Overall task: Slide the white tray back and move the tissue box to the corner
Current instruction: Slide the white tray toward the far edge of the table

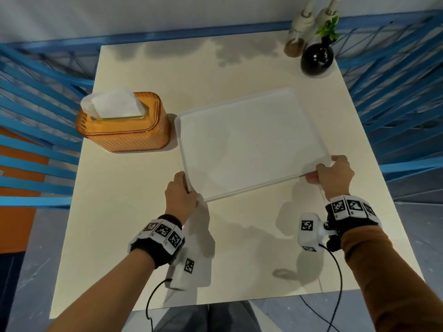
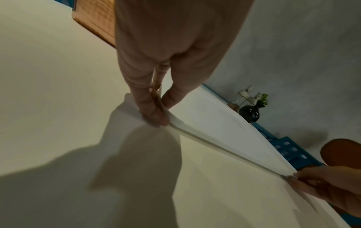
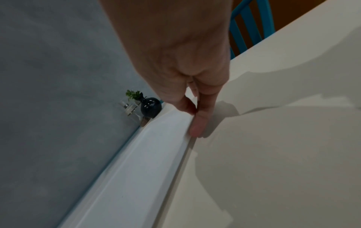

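Cream-white and square, the table (image 1: 143,212) stands among blue slatted chairs (image 1: 36,121), its far edge close to a pale wall. Nearest the person, both hands hold the near corners of the white tray (image 1: 247,144), which lies flat on the tabletop, turned slightly askew. The left hand (image 1: 179,194) pinches the near-left corner, thumb on the rim and fingers (image 2: 144,98) curled under the edge. The right hand (image 1: 334,174) pinches the near-right corner the same way, its thumb (image 3: 199,121) pressed along the rim. Each wrist wears a black band with black-and-white square markers and a small white camera block (image 1: 309,232) trailing a cable.

Just left of the tray, near but not touching it, sits the amber ribbed tissue box (image 1: 124,123), close to the table's left edge, with a white tissue (image 1: 112,104) standing out of its top. At the far right corner are a black round vase (image 1: 316,59) holding a green sprig and two pale bottles (image 1: 300,32) just behind it.
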